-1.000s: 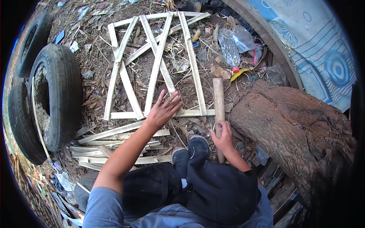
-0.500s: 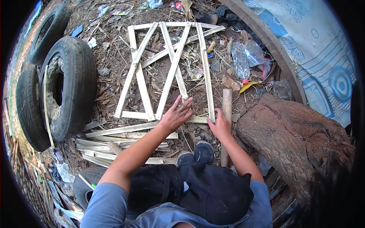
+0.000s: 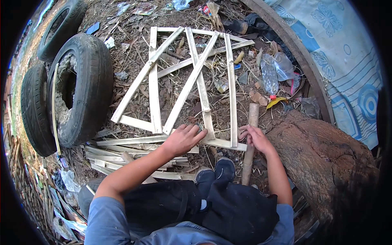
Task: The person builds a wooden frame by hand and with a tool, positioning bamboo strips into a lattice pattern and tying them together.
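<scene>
Person's squatting on the dirt w/ a pale split-bamboo lattice frame (image 3: 185,81) lying flat on the littered ground (image 3: 134,53) right in front of their shoes. It's flat prob bc that way the slats stay crossed where they were laid and both hands can press down on them.

Left hand (image 3: 182,139) sits palm-down on the frame's near rail, about where the long diagonal slat ends; fingers loosely curled and close together, pressing on the wood, not pinching anything. Right hand (image 3: 255,138) is at the near right corner, where the right upright meets the rail. Fingers bent in around that joint, looks like gripping the slat end, but can't tell exactly what the tips do.

Counts: the frame has approx 8 slats, some cross so I may be off by 1. One round tan bamboo pole (image 3: 250,147) lies just beside the right hand, running back toward the knees. A loose pile of spare bamboo strips (image 3: 122,151) sits by the frame's near left corner, too overlapped to count, handy to the left arm. Three worn black tyres (image 3: 77,90) off the left edge, one big brown log (image 3: 322,159) on the right, a couple crushed clear plastic bottles (image 3: 271,71) past the far right corner
</scene>
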Action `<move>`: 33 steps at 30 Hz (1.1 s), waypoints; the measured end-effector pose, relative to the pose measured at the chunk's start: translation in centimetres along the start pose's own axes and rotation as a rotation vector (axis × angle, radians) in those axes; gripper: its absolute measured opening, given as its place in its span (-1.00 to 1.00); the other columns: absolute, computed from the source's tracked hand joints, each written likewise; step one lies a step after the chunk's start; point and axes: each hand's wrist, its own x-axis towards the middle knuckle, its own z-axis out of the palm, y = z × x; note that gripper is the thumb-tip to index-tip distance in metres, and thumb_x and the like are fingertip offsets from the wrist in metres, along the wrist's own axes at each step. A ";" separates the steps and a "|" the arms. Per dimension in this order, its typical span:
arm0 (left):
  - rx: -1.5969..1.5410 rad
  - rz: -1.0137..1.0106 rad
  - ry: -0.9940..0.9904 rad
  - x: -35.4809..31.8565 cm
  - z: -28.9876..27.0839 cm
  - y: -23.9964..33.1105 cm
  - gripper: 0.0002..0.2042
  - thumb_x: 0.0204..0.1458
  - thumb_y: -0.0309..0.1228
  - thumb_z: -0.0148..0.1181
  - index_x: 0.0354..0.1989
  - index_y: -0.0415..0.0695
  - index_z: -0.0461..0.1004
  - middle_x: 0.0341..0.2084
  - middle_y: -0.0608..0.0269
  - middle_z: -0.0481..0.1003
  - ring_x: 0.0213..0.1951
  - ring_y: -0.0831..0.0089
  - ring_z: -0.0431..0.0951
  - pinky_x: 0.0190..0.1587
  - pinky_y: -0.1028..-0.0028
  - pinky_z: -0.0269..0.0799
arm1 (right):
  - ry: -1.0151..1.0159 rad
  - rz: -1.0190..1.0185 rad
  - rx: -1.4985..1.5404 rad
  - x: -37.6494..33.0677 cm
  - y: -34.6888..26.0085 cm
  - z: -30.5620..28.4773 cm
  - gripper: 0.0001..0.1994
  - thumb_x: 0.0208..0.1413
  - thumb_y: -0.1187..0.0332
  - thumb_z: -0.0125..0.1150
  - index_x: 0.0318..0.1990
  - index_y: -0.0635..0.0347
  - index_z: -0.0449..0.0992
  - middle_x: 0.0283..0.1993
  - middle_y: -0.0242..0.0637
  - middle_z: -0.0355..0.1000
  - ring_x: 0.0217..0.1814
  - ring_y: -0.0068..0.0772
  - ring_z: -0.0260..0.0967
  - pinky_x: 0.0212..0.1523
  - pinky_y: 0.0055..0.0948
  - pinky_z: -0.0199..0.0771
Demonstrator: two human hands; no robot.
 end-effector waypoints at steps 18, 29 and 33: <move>0.104 -0.101 0.254 -3.6 -19.6 -2.7 -0.77 -0.39 -0.50 0.25 -0.48 -0.13 0.39 -0.47 0.19 0.36 -0.40 0.19 0.46 -0.36 0.28 0.40 | -0.023 -0.136 0.477 20.1 -13.6 10.2 -0.19 -0.03 0.34 0.36 0.32 0.35 0.00 0.06 -0.02 0.31 -0.07 -0.25 0.42 -0.19 -0.34 0.58; -0.010 -0.202 0.448 -5.2 -16.6 -3.0 -0.76 -0.34 -0.46 0.32 -0.45 -0.16 0.41 -0.48 0.13 0.38 -0.47 0.14 0.45 -0.43 0.26 0.37 | 0.073 -0.464 0.744 26.3 -24.3 13.6 -0.74 0.12 0.40 0.12 -0.04 0.25 0.44 -0.12 -0.24 0.47 -0.08 -0.40 0.42 -0.11 -0.40 0.44; 0.008 -0.213 0.463 -4.8 -15.8 -3.2 -0.73 -0.35 -0.42 0.34 -0.45 -0.15 0.40 -0.49 0.13 0.38 -0.47 0.14 0.45 -0.42 0.25 0.36 | -0.197 -0.535 0.805 24.0 -22.8 8.4 -0.66 0.17 0.37 0.12 0.06 0.32 0.33 -0.29 -0.15 0.50 -0.28 -0.24 0.52 -0.13 -0.21 0.55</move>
